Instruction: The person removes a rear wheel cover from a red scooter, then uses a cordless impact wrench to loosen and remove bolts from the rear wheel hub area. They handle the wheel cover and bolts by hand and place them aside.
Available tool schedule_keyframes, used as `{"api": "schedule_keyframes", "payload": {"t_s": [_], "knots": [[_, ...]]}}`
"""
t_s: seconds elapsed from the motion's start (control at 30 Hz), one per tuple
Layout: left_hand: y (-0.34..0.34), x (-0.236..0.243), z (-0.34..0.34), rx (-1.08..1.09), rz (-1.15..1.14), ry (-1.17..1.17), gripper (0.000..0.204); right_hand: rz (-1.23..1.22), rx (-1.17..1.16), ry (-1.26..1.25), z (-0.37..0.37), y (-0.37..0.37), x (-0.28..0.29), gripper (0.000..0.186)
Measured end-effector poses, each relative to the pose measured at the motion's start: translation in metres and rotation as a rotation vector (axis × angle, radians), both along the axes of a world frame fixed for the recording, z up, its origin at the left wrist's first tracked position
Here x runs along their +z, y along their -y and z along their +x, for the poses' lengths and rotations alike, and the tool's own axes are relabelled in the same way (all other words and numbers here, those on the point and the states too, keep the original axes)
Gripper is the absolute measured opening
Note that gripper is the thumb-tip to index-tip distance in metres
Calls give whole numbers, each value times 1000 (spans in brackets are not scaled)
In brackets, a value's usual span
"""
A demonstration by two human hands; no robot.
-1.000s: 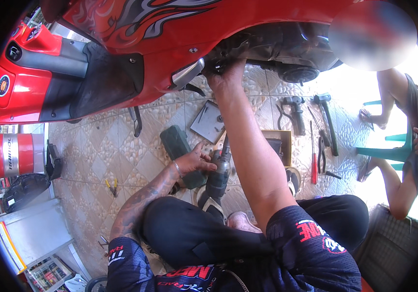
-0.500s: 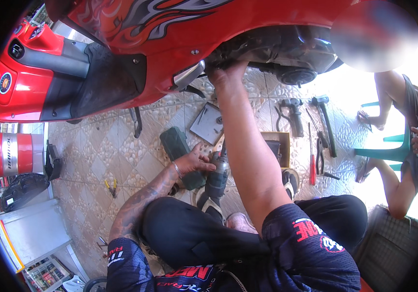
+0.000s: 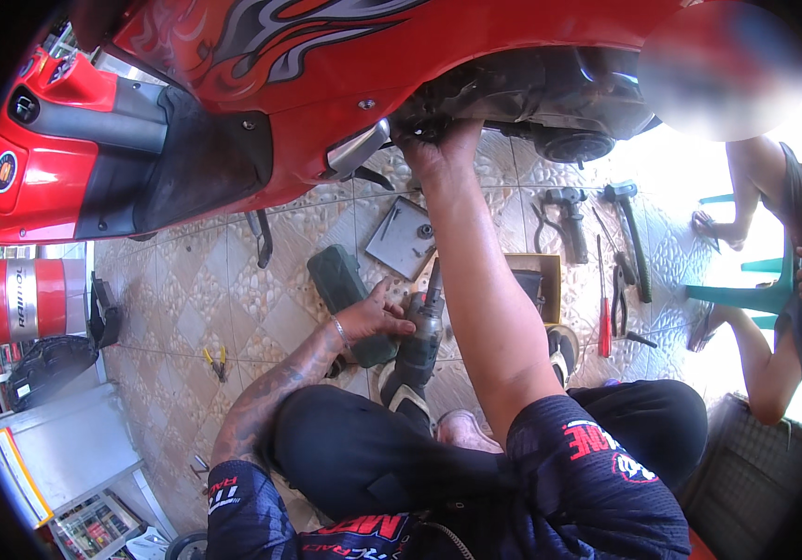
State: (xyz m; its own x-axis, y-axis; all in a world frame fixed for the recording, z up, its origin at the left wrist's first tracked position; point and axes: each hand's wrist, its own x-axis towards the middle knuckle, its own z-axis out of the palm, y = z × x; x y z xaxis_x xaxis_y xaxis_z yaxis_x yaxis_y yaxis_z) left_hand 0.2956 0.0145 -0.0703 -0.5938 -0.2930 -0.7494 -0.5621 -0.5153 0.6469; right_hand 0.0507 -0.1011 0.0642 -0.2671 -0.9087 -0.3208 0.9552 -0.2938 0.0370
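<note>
My right arm reaches up to the underside of a red scooter (image 3: 326, 140). My right hand (image 3: 447, 151) is against the dark engine casing (image 3: 550, 89), and its fingers are hidden there. Low in front of me, my left hand (image 3: 375, 315) is held with thumb and fingers apart. Its thumb lies against or just over a dark power driver (image 3: 419, 341), which has a long socket at its tip and stands by my foot. A dark green tool case (image 3: 340, 275) lies beneath the left hand. Just beyond it is a grey tray (image 3: 401, 238) with small metal parts.
Hand tools lie on the tiles at right: a red screwdriver (image 3: 604, 322), a hammer-like tool (image 3: 627, 233) and pliers (image 3: 618, 303). A yellow box (image 3: 550, 299) sits behind my forearm. Yellow-handled pliers (image 3: 216, 362) lie left. Someone sits at right by a green stool (image 3: 755, 294).
My right wrist has turned slightly under the engine. The left hand stays beside the power driver with hardly any movement. The whole view has shifted a little.
</note>
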Motion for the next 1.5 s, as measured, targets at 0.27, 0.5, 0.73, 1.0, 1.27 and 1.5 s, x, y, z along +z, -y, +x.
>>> {"api": "schedule_keyframes", "payload": {"t_s": [0.27, 0.5, 0.73, 1.0, 1.27, 1.5], "knots": [[0, 2, 0, -8, -31, -11, 149, 292, 72, -196, -12, -5, -34, 53], [-1, 3, 0, 16, 9, -43, 144, 370, -389, -1778, -50, -14, -90, 40], [0, 2, -1, 35, 46, -23, 142, 28, -72, -2024, -104, -2, -98, 30], [0, 5, -3, 47, 30, -24, 141, -29, -120, -2166, -114, 5, -109, 36], [1, 4, -3, 21, 34, -14, 141, 15, -252, -2102, -106, 2, -110, 20], [-1, 0, -2, 35, 68, -38, 140, 207, -130, -2040, -91, -15, -80, 35]]}}
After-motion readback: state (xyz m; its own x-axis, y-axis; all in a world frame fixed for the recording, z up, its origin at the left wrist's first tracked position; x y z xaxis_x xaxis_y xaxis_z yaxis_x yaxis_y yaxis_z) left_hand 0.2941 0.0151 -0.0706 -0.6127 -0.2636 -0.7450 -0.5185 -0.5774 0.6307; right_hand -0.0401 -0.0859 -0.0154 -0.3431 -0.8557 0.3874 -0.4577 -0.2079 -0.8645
